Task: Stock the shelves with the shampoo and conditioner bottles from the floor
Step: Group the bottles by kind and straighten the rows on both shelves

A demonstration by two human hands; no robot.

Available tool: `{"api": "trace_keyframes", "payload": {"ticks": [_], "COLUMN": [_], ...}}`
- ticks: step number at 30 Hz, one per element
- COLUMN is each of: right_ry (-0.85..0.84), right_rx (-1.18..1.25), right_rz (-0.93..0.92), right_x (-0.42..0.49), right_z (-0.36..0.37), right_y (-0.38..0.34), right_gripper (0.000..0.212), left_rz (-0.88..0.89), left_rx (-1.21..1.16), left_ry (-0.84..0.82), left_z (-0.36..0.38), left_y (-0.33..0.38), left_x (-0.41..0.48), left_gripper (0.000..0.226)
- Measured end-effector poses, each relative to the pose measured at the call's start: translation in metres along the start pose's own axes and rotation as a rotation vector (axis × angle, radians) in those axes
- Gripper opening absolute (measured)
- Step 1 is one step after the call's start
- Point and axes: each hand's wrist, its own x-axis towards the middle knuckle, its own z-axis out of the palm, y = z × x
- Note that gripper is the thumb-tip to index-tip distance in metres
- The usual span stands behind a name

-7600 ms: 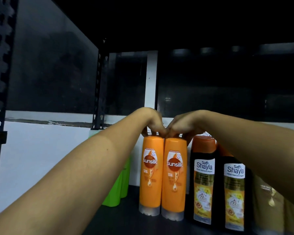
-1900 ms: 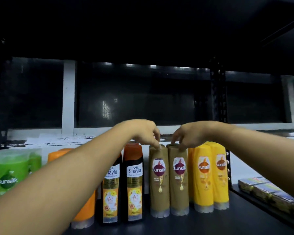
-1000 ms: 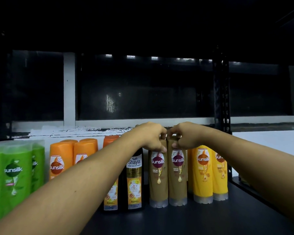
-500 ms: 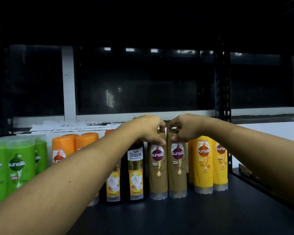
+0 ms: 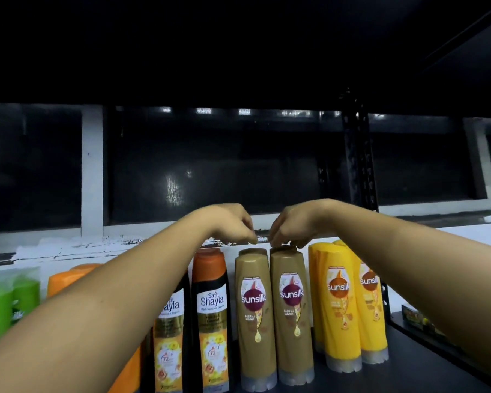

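- The dark shelf (image 5: 408, 373) lies bare in front of the row at the right; its front edge is out of view. Above the bottle tops there is open room up to the black underside of the shelf above (image 5: 238, 52).
- A black slotted post (image 5: 360, 165) stands behind the yellow bottles (image 5: 340, 302).
- The left brown bottle (image 5: 254, 313) and right brown bottle (image 5: 292, 310) stand upright, side by side and touching, mid-row.
- The black Safi Shayla bottles (image 5: 211, 307) stand just beside them on the left, and the yellow ones on the right across a narrow gap. Orange bottles (image 5: 60, 279) and green bottles (image 5: 0, 307) stand farther left.
- Both forearms reach in from below, the left one crossing in front of the black and orange bottles.
- The left hand (image 5: 233, 225) hangs just above the left brown bottle, fingers curled with the tips bunched, nothing seen in them.
- The right hand (image 5: 292, 225) has curled fingertips on the right brown bottle's top. It cannot be told whether they pinch or only touch.
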Motion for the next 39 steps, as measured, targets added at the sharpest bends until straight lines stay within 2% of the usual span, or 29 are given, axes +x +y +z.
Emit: {"api": "trace_keyframes", "payload": {"ticks": [3,6,14,23,26,28,30,33,36,39], "right_ry": [-0.137,-0.187,-0.130,-0.145,0.026,0.179,0.255,0.195,0.143,0.073], "right_rx": [0.034,0.044,0.035,0.071,0.044,-0.014,-0.120,-0.242,-0.401,-0.500], "right_rz": [0.114,0.154,0.105,0.089,-0.001,-0.063,-0.053,0.040,0.122,0.163], "right_x": [0.017,0.027,0.027,0.018,0.003,-0.013,-0.031,-0.055,-0.074,-0.085], "right_z": [0.003,0.009,0.011,0.014,0.005,-0.008,-0.022,-0.038,-0.041,-0.033], "right_y": [-0.005,-0.008,-0.007,-0.011,-0.002,0.010,0.025,0.052,0.075,0.092], "right_gripper": [0.042,0.037,0.029,0.034,0.037,0.034,0.032,0.033,0.035,0.048], "left_rz": [-0.038,-0.049,0.002,-0.016,0.011,0.055,0.121,0.275,0.339,0.356], "left_rx": [-0.123,-0.118,-0.130,-0.095,-0.019,0.037,0.028,0.029,0.034,0.111], "left_ry": [-0.139,-0.222,-0.203,-0.189,-0.108,-0.015,0.077,0.148,0.119,0.061], "left_z": [0.007,0.012,0.012,0.012,0.009,0.004,0.003,0.006,0.017,0.033], "left_y": [0.003,0.007,0.001,0.000,0.007,0.019,0.035,0.069,0.102,0.127], "left_x": [0.016,0.020,0.020,0.015,0.015,0.012,0.007,0.004,0.007,0.013], "left_gripper": [0.026,0.024,0.018,0.020,0.026,0.027,0.025,0.027,0.033,0.047]}}
